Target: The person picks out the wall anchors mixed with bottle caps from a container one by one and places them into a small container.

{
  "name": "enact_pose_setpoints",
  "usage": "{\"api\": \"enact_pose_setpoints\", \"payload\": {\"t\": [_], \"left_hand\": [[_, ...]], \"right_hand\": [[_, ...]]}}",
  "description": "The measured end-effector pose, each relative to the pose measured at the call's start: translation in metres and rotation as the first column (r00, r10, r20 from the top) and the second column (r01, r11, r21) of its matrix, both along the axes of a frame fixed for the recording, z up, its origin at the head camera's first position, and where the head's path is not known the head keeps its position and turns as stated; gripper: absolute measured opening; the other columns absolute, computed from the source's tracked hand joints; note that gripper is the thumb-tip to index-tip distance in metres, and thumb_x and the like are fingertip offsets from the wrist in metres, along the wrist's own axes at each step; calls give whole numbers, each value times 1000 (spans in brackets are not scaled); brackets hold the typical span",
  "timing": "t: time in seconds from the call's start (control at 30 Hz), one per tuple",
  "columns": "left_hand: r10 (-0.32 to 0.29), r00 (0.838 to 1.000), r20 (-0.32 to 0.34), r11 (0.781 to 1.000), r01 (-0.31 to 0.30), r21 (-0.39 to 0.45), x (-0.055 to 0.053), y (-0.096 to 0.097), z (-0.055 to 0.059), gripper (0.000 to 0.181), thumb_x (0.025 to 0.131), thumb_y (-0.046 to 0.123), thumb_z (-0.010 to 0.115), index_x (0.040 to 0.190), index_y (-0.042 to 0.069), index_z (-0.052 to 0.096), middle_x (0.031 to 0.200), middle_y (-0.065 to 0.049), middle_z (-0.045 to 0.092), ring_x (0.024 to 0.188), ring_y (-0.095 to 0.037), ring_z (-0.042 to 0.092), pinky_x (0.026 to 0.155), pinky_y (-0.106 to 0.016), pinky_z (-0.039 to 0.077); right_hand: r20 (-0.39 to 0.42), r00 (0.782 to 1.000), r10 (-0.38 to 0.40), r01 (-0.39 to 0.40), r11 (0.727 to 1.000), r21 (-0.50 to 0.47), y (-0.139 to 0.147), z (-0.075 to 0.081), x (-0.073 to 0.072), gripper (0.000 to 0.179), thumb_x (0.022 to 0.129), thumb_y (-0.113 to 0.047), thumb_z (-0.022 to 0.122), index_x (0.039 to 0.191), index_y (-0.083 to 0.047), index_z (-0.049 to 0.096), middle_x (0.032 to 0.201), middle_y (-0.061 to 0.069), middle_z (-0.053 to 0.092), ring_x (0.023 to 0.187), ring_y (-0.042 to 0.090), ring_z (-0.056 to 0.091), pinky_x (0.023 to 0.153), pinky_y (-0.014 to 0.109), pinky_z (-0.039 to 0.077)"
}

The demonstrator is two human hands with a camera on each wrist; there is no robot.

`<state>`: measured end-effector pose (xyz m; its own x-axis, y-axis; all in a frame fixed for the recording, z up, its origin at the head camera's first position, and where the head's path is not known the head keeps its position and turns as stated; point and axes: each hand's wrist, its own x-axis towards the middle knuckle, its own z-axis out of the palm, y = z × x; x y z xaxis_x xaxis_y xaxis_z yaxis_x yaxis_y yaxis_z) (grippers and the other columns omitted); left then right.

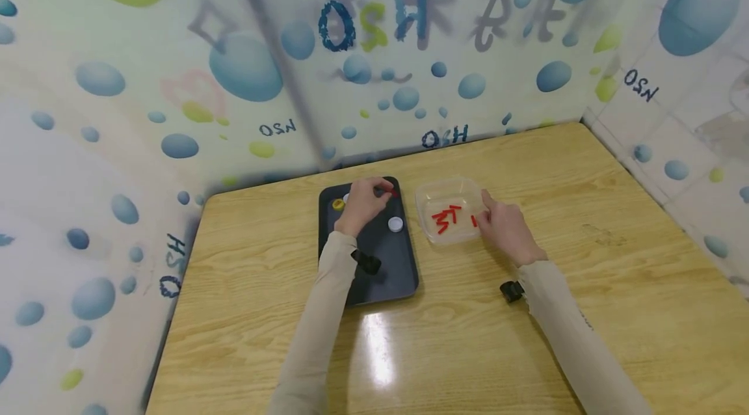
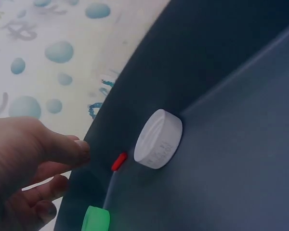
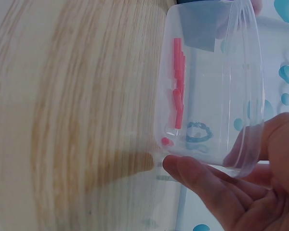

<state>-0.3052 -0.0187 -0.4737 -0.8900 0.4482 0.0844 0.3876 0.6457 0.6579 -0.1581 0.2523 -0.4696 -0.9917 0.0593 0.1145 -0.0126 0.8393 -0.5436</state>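
Observation:
My left hand is over the back of a dark tray, fingers loosely bent, with nothing visible between thumb and fingers. Close to its fingertips a small red stick lies at the tray's edge. Beside the stick are a white cap and, partly cut off in the left wrist view, a green cap. My right hand grips the right side of a clear plastic container, thumb at its rim and fingers along the outside. Several red sticks lie inside it.
A yellow ring-like cap sits at the tray's back left, with another white cap partly behind my left hand. The wooden table meets a patterned wall behind and another at the right.

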Motion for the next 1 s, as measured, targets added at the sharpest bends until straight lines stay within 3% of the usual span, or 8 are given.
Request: {"api": "enact_pose_setpoints", "payload": {"t": [0.37, 0.8, 1.0], "left_hand": [[-27, 1000, -11, 999, 26, -39, -7, 7, -5, 23, 96, 8, 67, 118, 10, 74, 114, -10, 74, 63, -19, 55, 61, -29, 44], [-40, 999, -11, 994, 39, -105, -14, 10, -11, 26, 96, 2, 65, 119, 8, 74, 122, -13, 72, 103, -28, 68, 84, -40, 55], [-39, 999, -25, 984, 34, -172, -16, 14, -13, 24, 96, 4, 65, 119, 7, 74, 120, -13, 72, 108, -30, 68, 90, -43, 55]], "right_hand": [[-4, 1000, -13, 13, 1000, -11, 3, -1, -2, 54, 96, -3, 47, 147, 15, 41, 52, -2, 33, 45, 9, 26, 44, 23, 26], [2, 1000, -10, 10, 1000, -15, 3, -2, -1, 53, 96, -2, 48, 146, 15, 42, 54, -2, 34, 46, 10, 28, 44, 22, 26], [-16, 1000, 1, -2, 1000, -18, 3, -4, -1, 53, 95, -1, 47, 145, 16, 42, 54, -3, 35, 46, 9, 28, 44, 22, 27]]}}
